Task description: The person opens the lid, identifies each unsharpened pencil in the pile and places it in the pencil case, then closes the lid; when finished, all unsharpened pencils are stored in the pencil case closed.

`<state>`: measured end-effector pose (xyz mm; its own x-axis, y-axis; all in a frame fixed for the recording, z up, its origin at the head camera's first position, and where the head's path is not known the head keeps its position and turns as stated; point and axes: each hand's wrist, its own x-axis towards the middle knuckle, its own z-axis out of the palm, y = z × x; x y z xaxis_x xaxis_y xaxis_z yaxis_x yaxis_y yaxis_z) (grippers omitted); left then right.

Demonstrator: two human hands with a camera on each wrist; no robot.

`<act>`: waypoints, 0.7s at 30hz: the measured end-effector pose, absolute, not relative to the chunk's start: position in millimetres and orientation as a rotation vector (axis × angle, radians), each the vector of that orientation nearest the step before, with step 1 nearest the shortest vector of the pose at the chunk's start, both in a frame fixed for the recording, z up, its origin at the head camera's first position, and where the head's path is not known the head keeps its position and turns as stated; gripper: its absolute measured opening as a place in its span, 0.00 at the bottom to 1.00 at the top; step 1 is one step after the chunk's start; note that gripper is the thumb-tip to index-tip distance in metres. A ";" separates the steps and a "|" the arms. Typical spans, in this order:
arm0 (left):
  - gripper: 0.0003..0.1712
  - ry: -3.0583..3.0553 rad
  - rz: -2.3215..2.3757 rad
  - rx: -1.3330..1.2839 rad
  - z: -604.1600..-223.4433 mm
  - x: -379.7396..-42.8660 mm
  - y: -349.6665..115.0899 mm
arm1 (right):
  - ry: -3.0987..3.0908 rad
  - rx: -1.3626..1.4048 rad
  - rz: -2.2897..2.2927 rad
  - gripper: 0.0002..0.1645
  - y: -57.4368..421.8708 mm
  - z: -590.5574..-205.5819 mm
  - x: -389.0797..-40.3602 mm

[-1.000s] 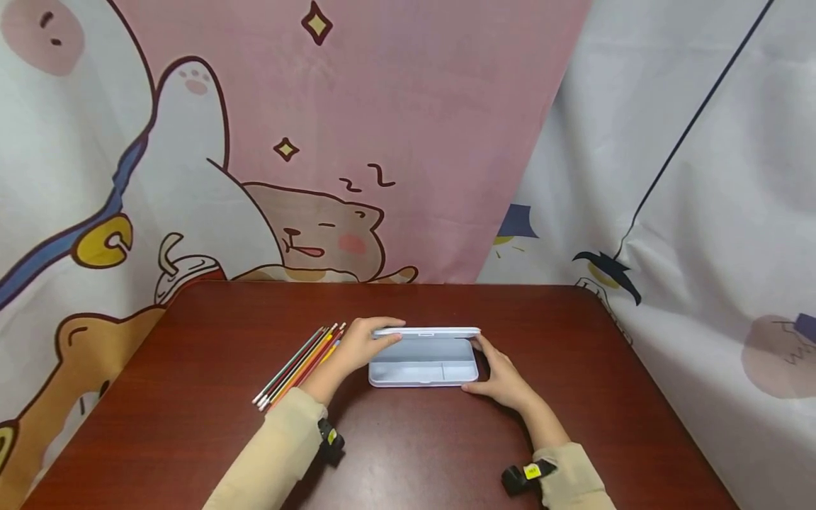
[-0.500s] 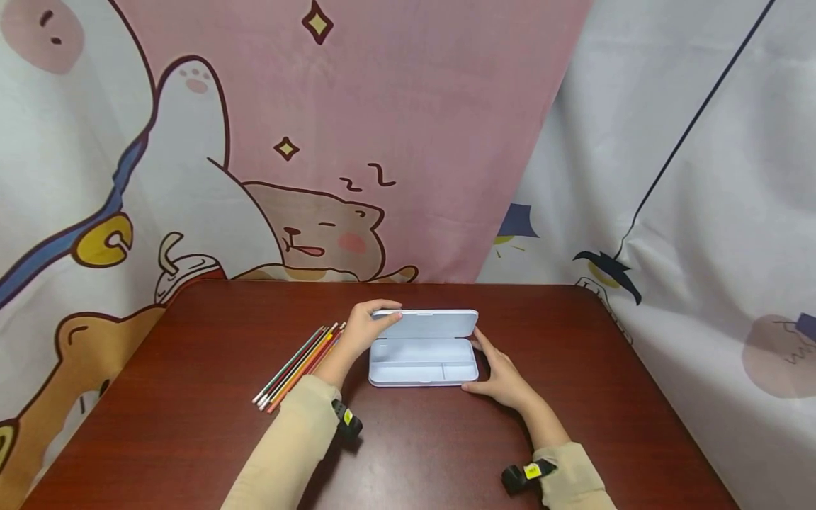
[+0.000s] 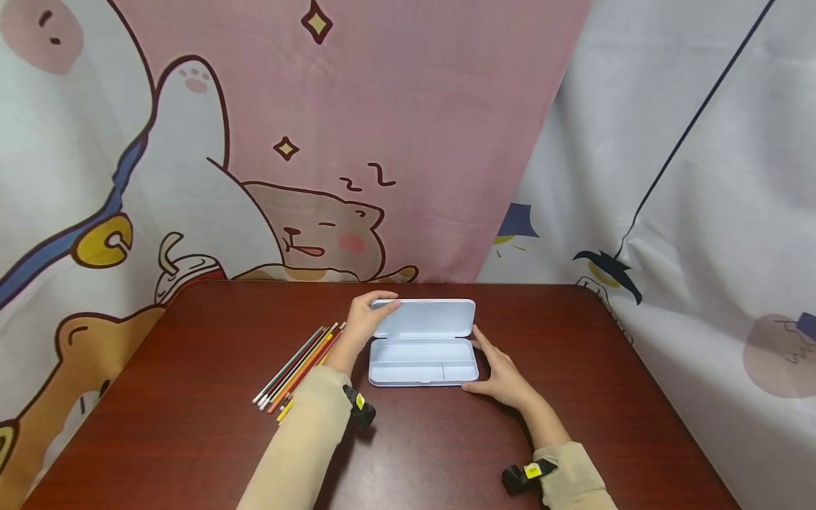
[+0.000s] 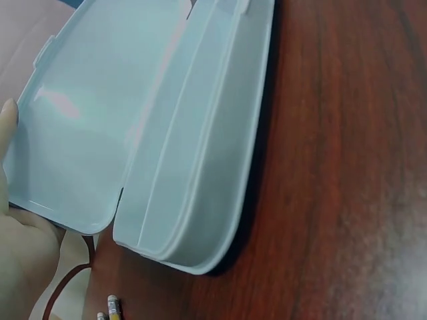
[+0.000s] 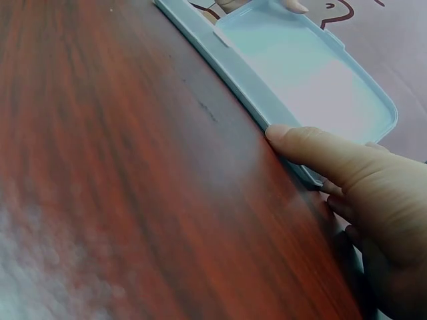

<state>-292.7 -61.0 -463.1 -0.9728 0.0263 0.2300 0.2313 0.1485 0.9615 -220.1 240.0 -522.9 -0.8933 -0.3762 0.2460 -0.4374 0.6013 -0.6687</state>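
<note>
A pale blue-white pencil case (image 3: 417, 383) lies on the table with its lid (image 3: 426, 319) raised, leaning back from the hinge. Narrow dividers split the bare inside into compartments. At the lid's left top corner, my left hand (image 3: 362, 322) pinches the edge, thumb on the inner face and fingers behind. The left wrist view shows that hand (image 4: 27, 260) at the lid's side edge. My right hand (image 3: 502, 375) grips the base's right end, thumb at the front corner. In the right wrist view, its thumb (image 5: 300, 143) presses the front wall; the other fingers are partly hidden.
Several colored pencils (image 3: 299, 368) lie in a slanted bundle left of the case, partly behind my left forearm. The dark red wooden table (image 3: 433, 453) ends at a cartoon-printed cloth (image 3: 433, 142) behind it. Each wrist wears a small black camera (image 3: 519, 479).
My left hand has swung the lid up and back, from nearly level over the base to widely raised. My right hand stays at the case's right end.
</note>
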 end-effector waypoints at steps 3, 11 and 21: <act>0.14 -2.233 -1.987 -0.251 -453.8 -287.9 -61.0 | -2.742 0.696 1.176 0.70 239.3 -522.2 -220.7; 0.14 -2.226 -2.026 -0.243 -451.9 -288.8 -60.5 | -2.759 0.674 1.149 0.71 238.0 -522.8 -222.8; 0.19 -2.323 -1.878 -0.243 -469.8 -297.9 -67.2 | -2.757 0.670 1.170 0.71 236.0 -520.8 -222.4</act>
